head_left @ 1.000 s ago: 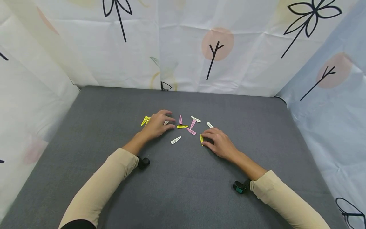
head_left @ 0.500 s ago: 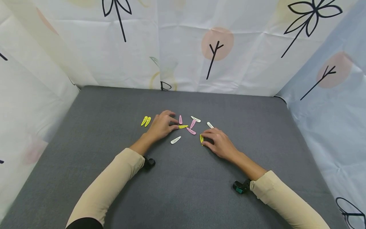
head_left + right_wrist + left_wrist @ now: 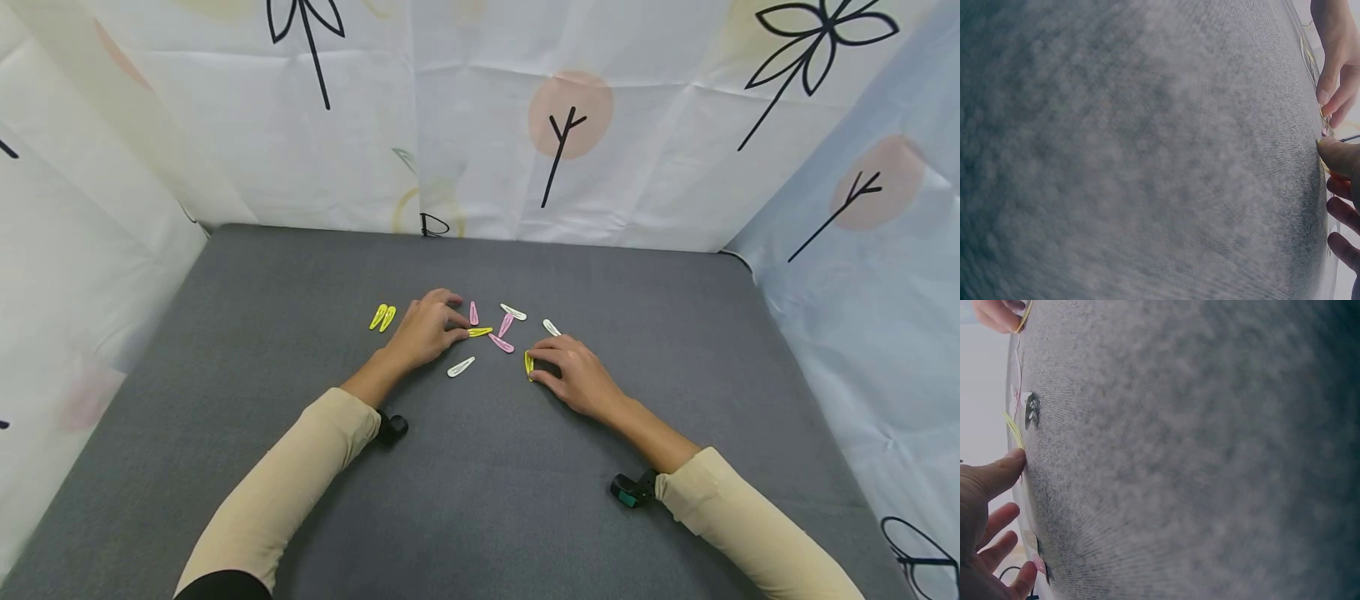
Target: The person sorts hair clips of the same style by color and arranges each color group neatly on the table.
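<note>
In the head view my left hand (image 3: 426,330) has thumb and index finger at the left end of a yellow snap hair clip (image 3: 482,332), pinching it as it lies on the cloth. The left wrist view shows the thumb against that yellow clip (image 3: 1014,430), the other fingers spread. My right hand (image 3: 573,373) pinches another yellow hair clip (image 3: 528,365) between thumb and fingers, down at the table surface. Pink clips (image 3: 501,343) lie between the hands, close to the left one's yellow clip. Whatever lies beneath the left palm is hidden.
Two yellow clips (image 3: 382,317) lie side by side left of the left hand. One white clip (image 3: 461,367) is nearer me, another (image 3: 551,327) behind the right hand, a third (image 3: 513,312) farther back. Grey cloth (image 3: 480,500) covers the table; patterned white curtains (image 3: 480,125) enclose it.
My left hand has moved right, from beside the white clip seen between its fingers to the yellow clip's left end, uncovering the second yellow clip at left. The right hand stays put.
</note>
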Tool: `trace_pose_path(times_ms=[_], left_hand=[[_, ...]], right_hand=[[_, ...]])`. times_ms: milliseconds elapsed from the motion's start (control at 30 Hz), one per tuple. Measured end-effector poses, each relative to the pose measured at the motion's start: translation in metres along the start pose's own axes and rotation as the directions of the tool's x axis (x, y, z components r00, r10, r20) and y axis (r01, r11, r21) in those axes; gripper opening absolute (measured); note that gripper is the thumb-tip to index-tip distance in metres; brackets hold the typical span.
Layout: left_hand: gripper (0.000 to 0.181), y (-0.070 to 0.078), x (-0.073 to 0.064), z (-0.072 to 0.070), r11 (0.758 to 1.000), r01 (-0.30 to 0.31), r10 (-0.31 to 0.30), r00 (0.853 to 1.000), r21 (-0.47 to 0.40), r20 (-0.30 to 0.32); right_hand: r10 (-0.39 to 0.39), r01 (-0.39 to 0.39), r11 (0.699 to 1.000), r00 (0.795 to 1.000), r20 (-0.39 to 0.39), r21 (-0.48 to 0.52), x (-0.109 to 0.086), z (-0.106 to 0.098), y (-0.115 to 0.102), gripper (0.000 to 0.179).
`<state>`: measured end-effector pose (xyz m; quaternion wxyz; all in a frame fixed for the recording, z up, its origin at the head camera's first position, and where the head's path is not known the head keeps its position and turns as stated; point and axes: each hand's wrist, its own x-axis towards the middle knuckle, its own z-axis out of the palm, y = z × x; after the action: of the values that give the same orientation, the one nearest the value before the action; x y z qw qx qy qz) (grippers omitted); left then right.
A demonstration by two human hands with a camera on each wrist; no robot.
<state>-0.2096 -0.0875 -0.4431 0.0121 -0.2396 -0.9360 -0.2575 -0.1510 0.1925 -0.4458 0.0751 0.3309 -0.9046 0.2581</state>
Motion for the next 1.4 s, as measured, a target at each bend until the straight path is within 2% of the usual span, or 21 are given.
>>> trace_pose_path(times_ms=[267, 667, 867, 1000, 1100, 1233, 1400], left_hand=[[0.015, 0.004, 0.001, -0.002, 1.0, 0.019, -0.019, 1.0, -0.012, 0.024], [0.01, 0.005, 0.001, -0.002, 0.997, 0.038, -0.037, 0.999, -0.064, 0.01], [0.006, 0.005, 0.001, -0.003, 0.996, 0.023, -0.022, 1.0, -0.089, 0.01], [0.005, 0.001, 0.003, -0.004, 0.992, -0.005, 0.002, 1.0, -0.126, -0.023], [0.004, -0.002, 0.003, -0.011, 0.981, -0.024, 0.014, 0.999, -0.19, -0.051], [0.005, -0.005, 0.002, -0.023, 0.961, -0.006, -0.01, 0.998, -0.277, -0.057], [0.005, -0.013, -0.003, -0.033, 0.949, 0.015, -0.035, 0.998, -0.315, -0.058]], right_hand=[[0.002, -0.002, 1.0, 1.0, 0.001, 0.0, 0.0, 0.0, 0.0, 0.028], [0.002, -0.002, 1.0, 1.0, -0.002, 0.004, 0.0, -0.001, -0.002, 0.028], [-0.001, 0.001, 1.0, 1.0, -0.006, 0.007, 0.0, -0.001, -0.002, 0.028], [-0.004, 0.004, 1.0, 1.0, -0.009, 0.006, 0.0, -0.001, -0.002, 0.028], [-0.002, 0.002, 1.0, 1.0, -0.009, 0.005, 0.0, -0.001, -0.002, 0.028], [0.0, 0.0, 1.0, 1.0, -0.009, 0.005, 0.0, -0.001, -0.002, 0.028], [0.006, -0.006, 1.0, 1.0, -0.004, 0.005, -0.001, -0.001, -0.002, 0.028]])
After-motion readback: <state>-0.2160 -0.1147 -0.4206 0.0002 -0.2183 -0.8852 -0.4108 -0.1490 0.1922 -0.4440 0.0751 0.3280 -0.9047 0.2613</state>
